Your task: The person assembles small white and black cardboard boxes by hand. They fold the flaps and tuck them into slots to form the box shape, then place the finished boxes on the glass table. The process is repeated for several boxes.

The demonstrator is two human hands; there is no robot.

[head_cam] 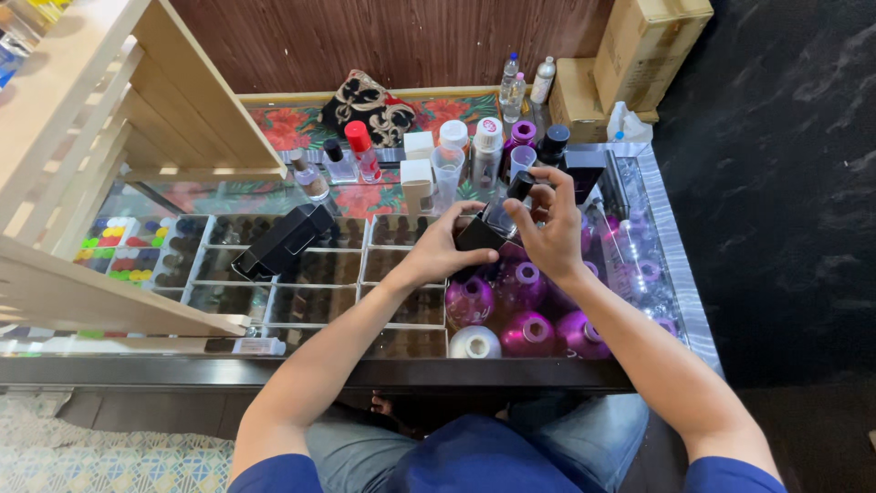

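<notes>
Together, left hand point(447, 246) gripping black box point(479, 235), right hand point(552, 228) seemingly pinching bottle point(505, 208)

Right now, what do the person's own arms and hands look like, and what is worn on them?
Both forearms are bare. The left hand and right hand wear no gloves; I see no rings, watch or bracelet. Short dark blue sleeves cover the upper arms at the bottom edge of the view.
</notes>
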